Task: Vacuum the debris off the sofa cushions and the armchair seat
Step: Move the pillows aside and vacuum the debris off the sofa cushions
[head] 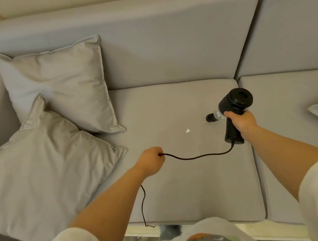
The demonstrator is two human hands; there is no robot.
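The right hand point(241, 122) is wrapped closed around the upright handle of a small black pistol-shaped handheld vacuum point(233, 106), fingers curled round the front of the handle just under the barrel. The left hand point(150, 160) is closed in a loose fist on the thin black power cord point(197, 157), which sags from the handle's base across to that fist, then trails down past the cushion's front edge.

From the head camera, the vacuum's short black nozzle point(210, 117) points left and down, hovering at or just above the flat grey fabric seat cushion point(185, 189); contact cannot be told. A small white scrap of debris point(187, 130) lies on the cushion just left of the nozzle, and a tinier white fleck point(204, 122) sits right beside the tip.

The vacuum looks light and rigid, easily run one-handed, and the handle is the natural place to hold it. The cord is limp and likely to drag or snag, so keeping it lifted aside makes sense. The scraps look papery and light, apt to scatter if nudged. The cushion is soft and will give under pressure.

Open cushion lies left of and in front of the nozzle. Two satiny grey throw pillows point(55, 91) crowd the left end, the seam to the neighbouring seat cushion point(301, 129) runs just right of the hand, and the backrest point(142, 50) bounds the far side.
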